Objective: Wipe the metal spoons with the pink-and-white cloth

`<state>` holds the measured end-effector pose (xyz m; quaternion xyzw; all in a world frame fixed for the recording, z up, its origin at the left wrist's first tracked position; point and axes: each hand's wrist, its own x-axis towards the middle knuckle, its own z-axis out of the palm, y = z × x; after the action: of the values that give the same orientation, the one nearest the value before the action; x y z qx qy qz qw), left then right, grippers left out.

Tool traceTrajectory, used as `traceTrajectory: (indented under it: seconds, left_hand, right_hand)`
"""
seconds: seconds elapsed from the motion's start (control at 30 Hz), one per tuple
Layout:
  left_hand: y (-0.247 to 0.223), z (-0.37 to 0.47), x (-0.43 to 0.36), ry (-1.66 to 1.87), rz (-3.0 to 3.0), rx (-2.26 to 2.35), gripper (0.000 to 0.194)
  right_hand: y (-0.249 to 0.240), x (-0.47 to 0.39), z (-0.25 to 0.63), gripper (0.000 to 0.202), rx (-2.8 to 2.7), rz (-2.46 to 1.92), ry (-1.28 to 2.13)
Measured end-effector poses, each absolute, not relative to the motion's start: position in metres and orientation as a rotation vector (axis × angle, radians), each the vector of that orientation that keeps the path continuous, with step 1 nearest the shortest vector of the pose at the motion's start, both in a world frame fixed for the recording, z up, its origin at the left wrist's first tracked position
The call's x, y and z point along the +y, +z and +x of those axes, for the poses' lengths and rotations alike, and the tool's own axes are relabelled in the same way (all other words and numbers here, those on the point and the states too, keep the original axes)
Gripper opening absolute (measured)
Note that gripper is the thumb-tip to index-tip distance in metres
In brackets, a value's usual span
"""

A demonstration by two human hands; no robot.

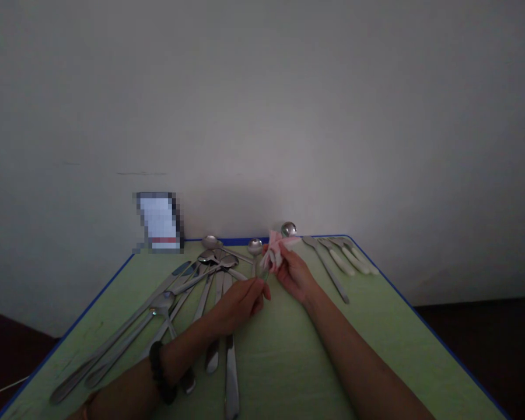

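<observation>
My left hand is closed on the handle end of a round-bowled metal spoon, its fingers pinched together. The bowl rises above the table's far edge, against the wall. My right hand grips a pink and white cloth, which is wrapped around the spoon's handle and hides its middle. Just left of the cloth lies another spoon. Beneath and beside my left forearm, several long-handled metal spoons and table knives overlap in a loose spread.
Right of my hands lie an all-metal utensil and several white-handled utensils, side by side. A blurred upright phone-like screen leans at the far left corner. The green table has a blue edge and meets a grey wall.
</observation>
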<state>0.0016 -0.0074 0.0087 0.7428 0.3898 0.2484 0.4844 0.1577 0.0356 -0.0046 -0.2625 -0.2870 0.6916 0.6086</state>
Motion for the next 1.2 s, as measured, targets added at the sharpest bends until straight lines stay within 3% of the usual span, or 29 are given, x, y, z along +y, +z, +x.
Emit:
traceTrajectory:
  seconds: [1.2]
  left_hand:
    - [0.0110,0.0054,-0.0041,0.514,1.819,1.014,0.043]
  right_hand:
    - [0.0008,0.0276,0.1565,0.025,-0.849,-0.671,1.733]
